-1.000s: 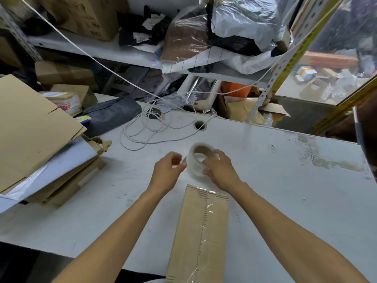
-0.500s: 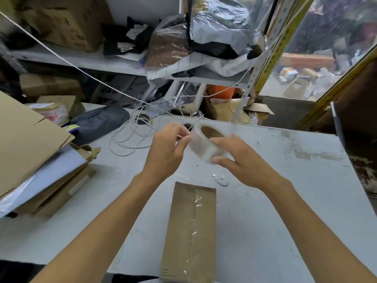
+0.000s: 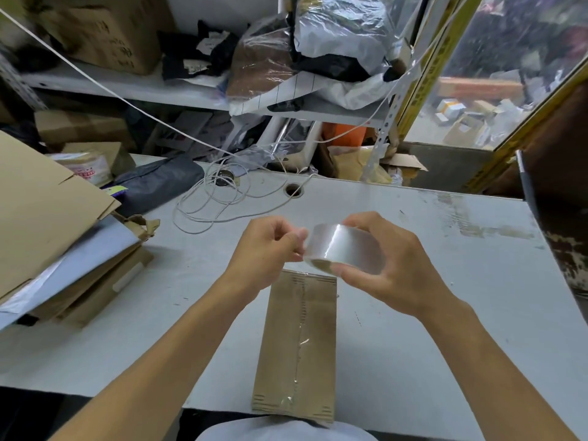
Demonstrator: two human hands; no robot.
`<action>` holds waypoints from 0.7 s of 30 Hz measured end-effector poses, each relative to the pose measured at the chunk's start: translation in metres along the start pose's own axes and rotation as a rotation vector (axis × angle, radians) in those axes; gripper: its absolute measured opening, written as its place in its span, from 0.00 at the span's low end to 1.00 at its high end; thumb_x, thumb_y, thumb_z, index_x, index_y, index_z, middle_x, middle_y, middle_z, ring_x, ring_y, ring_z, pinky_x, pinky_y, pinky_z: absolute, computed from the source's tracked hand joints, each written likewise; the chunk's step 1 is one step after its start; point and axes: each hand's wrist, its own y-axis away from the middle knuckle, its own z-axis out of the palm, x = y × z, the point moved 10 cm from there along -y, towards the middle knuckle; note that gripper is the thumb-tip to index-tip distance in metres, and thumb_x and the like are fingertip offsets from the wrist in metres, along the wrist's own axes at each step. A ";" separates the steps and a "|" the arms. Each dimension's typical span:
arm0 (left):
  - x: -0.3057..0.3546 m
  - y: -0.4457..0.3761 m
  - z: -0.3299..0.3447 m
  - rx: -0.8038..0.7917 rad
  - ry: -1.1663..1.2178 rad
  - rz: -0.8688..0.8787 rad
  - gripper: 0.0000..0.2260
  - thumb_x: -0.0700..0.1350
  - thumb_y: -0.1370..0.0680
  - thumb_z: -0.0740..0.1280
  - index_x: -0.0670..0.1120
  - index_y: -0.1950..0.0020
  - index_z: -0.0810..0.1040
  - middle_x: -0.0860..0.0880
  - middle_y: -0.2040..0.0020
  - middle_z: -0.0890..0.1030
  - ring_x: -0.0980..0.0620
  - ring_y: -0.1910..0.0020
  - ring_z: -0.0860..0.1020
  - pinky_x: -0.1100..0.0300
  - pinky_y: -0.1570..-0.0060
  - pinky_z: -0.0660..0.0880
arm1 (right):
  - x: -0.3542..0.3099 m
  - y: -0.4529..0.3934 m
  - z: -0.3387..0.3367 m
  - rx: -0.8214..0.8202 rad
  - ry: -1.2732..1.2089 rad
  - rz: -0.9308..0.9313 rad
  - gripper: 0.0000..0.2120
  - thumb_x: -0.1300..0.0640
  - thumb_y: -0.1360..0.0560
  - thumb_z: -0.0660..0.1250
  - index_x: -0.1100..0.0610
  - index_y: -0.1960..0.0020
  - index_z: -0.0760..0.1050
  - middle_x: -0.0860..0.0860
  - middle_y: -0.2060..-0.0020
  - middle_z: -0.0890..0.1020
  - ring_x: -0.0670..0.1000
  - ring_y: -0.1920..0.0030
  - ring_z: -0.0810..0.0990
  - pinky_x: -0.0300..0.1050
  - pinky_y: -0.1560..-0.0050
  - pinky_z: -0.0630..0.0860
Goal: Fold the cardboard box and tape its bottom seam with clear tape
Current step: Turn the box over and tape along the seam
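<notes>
I judge I'm hunting the tape end: my right hand [image 3: 386, 265] grips the clear tape roll [image 3: 340, 248] above the cardboard box [image 3: 299, 345] while my left hand [image 3: 267, 249] pinches at its edge, and next I must peel 1 strip free.

Illumination is even, diffuse and moderately bright; daylight enters through the glazed opening [image 3: 496, 100] at upper right. The white, scuffed work surface [image 3: 445, 313] shows only soft, faint shadows beneath the forearms. Specular glare appears on the clear tape roll [image 3: 342, 246], on the tape strip along the flat brown cardboard box [image 3: 297, 348], and on the crumpled plastic bags [image 3: 337, 30] on the shelf. Wide-angle distortion bows the surface edges and frame corners. Shelf contents are soft and slightly smeared; the lower corners fall dark.
</notes>
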 end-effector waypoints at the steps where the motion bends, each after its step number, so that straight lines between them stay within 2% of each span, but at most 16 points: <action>1: -0.002 0.002 -0.006 0.018 0.060 -0.015 0.10 0.37 0.21 0.68 0.39 0.63 0.75 0.42 0.65 0.81 0.49 0.64 0.83 0.57 0.60 0.82 | 0.005 0.002 0.003 -0.042 0.130 -0.018 0.25 0.43 0.31 0.75 0.49 0.38 0.73 0.37 0.49 0.78 0.41 0.51 0.77 0.31 0.57 0.72; 4: -0.010 0.009 -0.013 -0.017 0.080 -0.050 0.10 0.36 0.21 0.68 0.37 0.63 0.74 0.37 0.63 0.79 0.47 0.61 0.85 0.56 0.56 0.83 | 0.038 0.016 0.008 -0.186 0.501 0.093 0.26 0.39 0.32 0.74 0.46 0.36 0.75 0.45 0.51 0.81 0.51 0.53 0.81 0.44 0.59 0.75; 7: -0.031 0.014 -0.020 0.001 0.018 -0.111 0.11 0.39 0.22 0.69 0.40 0.64 0.76 0.41 0.64 0.80 0.51 0.64 0.83 0.57 0.55 0.82 | 0.050 0.025 0.013 -0.222 0.491 0.183 0.28 0.28 0.35 0.67 0.44 0.41 0.76 0.42 0.53 0.82 0.49 0.56 0.80 0.46 0.57 0.76; 10: -0.051 0.015 -0.032 0.062 -0.137 -0.153 0.11 0.43 0.21 0.68 0.42 0.63 0.78 0.47 0.66 0.82 0.53 0.65 0.80 0.60 0.61 0.78 | 0.056 0.032 0.022 -0.229 0.445 0.234 0.33 0.21 0.39 0.56 0.43 0.47 0.76 0.42 0.59 0.81 0.46 0.59 0.77 0.43 0.60 0.70; 12: -0.061 0.016 -0.037 0.081 -0.221 -0.177 0.12 0.45 0.21 0.68 0.43 0.63 0.77 0.49 0.68 0.80 0.54 0.69 0.79 0.59 0.64 0.74 | 0.063 0.034 0.025 -0.223 0.400 0.275 0.33 0.20 0.37 0.53 0.43 0.49 0.77 0.42 0.62 0.80 0.45 0.61 0.76 0.42 0.62 0.69; 15: -0.072 0.015 -0.041 0.108 -0.239 -0.194 0.11 0.45 0.21 0.68 0.43 0.62 0.76 0.49 0.69 0.79 0.55 0.72 0.76 0.57 0.66 0.72 | 0.070 0.032 0.032 -0.208 0.365 0.309 0.33 0.22 0.31 0.48 0.45 0.52 0.80 0.44 0.62 0.81 0.46 0.60 0.77 0.44 0.60 0.73; 21: -0.086 0.015 -0.045 0.148 -0.258 -0.203 0.10 0.44 0.21 0.69 0.42 0.61 0.77 0.51 0.69 0.78 0.55 0.72 0.73 0.64 0.69 0.69 | 0.078 0.026 0.044 -0.240 0.406 0.314 0.29 0.26 0.28 0.51 0.45 0.52 0.82 0.44 0.61 0.82 0.46 0.59 0.78 0.44 0.59 0.75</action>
